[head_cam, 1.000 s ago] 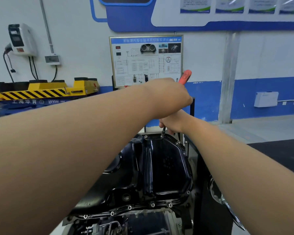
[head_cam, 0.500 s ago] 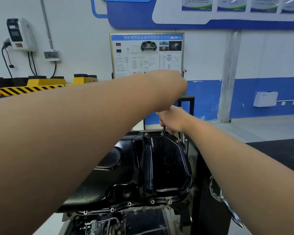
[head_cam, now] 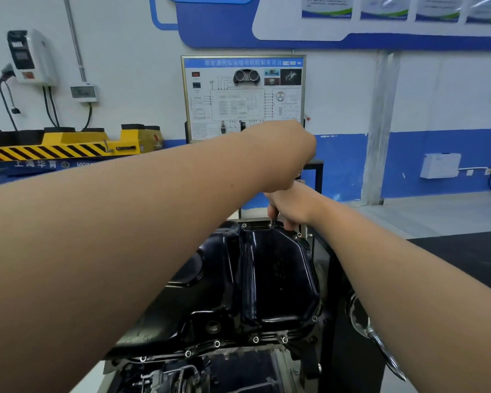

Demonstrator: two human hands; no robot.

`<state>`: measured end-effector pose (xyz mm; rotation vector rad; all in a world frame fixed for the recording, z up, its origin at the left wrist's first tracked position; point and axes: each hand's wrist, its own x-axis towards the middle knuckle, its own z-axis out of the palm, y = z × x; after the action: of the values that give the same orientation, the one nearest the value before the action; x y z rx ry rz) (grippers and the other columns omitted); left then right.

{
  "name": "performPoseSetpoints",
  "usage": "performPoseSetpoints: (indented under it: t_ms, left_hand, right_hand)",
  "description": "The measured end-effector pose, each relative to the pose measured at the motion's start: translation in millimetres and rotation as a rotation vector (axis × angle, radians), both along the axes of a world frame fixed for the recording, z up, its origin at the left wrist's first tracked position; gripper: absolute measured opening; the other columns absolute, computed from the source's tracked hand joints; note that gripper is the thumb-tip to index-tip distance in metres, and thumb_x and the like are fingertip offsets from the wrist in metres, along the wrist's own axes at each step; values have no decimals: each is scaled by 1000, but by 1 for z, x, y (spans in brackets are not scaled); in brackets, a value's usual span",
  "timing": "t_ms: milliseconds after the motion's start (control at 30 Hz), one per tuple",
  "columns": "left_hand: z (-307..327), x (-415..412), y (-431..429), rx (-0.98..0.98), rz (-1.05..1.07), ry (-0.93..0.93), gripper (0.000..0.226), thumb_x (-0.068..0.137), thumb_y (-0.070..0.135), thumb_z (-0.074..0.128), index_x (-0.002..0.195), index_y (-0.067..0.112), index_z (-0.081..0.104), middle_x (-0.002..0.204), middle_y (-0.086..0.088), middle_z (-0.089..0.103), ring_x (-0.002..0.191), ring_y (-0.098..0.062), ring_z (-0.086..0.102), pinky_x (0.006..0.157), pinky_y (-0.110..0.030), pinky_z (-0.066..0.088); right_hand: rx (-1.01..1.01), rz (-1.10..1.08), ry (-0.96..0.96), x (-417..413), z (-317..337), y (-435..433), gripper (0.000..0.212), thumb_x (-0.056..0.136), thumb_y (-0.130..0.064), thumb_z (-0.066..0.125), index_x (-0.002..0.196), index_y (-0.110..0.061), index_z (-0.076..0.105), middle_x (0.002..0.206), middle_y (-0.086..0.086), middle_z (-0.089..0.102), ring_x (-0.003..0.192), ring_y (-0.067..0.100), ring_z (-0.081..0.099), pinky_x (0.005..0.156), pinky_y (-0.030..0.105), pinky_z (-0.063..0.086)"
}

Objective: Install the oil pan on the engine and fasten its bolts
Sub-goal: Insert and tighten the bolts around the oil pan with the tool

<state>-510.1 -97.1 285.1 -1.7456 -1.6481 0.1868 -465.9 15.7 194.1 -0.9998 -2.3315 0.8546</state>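
The black oil pan (head_cam: 270,276) sits on the upturned engine (head_cam: 182,373), with bolts (head_cam: 255,339) seated along its near flange. At the pan's far edge my right hand (head_cam: 294,205) pinches a thin tool shaft (head_cam: 272,219) that stands on a far-flange bolt. My left hand (head_cam: 291,154) is just above it, fingers curled in a fist as if round the tool's handle. The handle itself is hidden behind that hand. My left forearm crosses the view and covers the pan's left side.
A black engine stand post (head_cam: 335,321) and a shiny round part (head_cam: 363,321) are to the right of the pan. A framed training panel (head_cam: 243,95) stands behind. A yellow-and-black striped lift (head_cam: 63,150) lies at the left, below a wall charger (head_cam: 31,58).
The red handle that stuck out past my left hand a second ago has swung out of sight behind it. My right hand has stayed at the same far bolt.
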Motion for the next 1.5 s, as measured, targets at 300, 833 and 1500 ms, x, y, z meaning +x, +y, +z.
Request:
performPoseSetpoints:
  t_ms: [300, 833, 1500]
  left_hand:
    - [3, -8, 1, -64, -56, 220, 15, 95, 22, 49, 108, 16, 55, 78, 0, 49, 87, -28, 53, 79, -40, 42]
    - [1, -23, -3, -32, -132, 417, 30, 93, 15, 51, 120, 27, 54, 117, 5, 61, 120, -22, 45, 105, -38, 32]
    - [-1, -8, -4, 65, 6, 204, 22, 92, 39, 50, 80, 21, 56, 72, 4, 53, 87, -19, 46, 90, -37, 23]
  right_hand:
    - [116, 10, -101, 12, 4, 3, 52, 94, -52, 38, 74, -15, 69, 40, -3, 53, 38, 9, 51, 55, 27, 42]
    - [353, 43, -218, 5, 22, -2, 35, 94, -46, 39, 76, -20, 54, 82, -1, 58, 82, 21, 55, 79, 36, 47]
    - [347, 3, -281, 12, 14, 4, 30, 88, -31, 39, 59, -22, 39, 62, -1, 47, 58, 16, 43, 57, 30, 37]
